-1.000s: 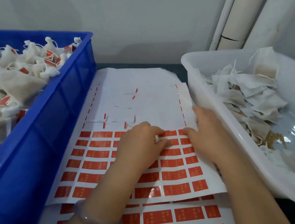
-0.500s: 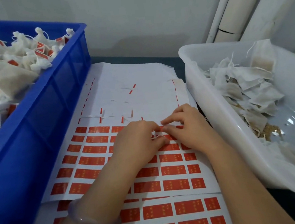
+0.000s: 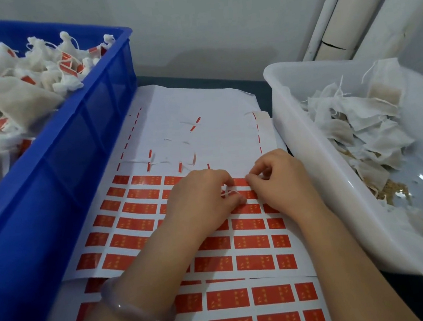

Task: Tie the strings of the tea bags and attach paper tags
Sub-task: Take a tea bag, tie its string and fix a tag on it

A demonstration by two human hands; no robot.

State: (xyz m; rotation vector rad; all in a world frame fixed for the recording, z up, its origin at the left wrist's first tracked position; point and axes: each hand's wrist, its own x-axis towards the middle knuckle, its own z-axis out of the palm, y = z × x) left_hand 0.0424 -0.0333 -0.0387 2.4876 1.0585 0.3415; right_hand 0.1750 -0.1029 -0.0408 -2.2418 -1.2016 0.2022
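R hand (image 3: 284,186) has moved off the sheet edge to meet L hand (image 3: 204,200) at the top row of the tag sheet (image 3: 143,221); both hands' fingers pinched shut on one red tag (image 3: 240,182), peel apparently starting, untagged tea bags (image 3: 364,127) waiting in white tub w/ none in hand.

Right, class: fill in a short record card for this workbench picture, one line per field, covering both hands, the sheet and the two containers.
left hand: resting on the tag sheet, fingertips pinching at a thin white strip
right hand: fingers curled, picking at the sheet's top row of red tags
tag sheet: upper part stripped bare, red tags left lower down; a second sheet lies under it
blue crate: on the left, heaped with tea bags bearing red tags
white tub: on the right, holding tea bags without tags, plus loose grains
bracelet: on the left wrist
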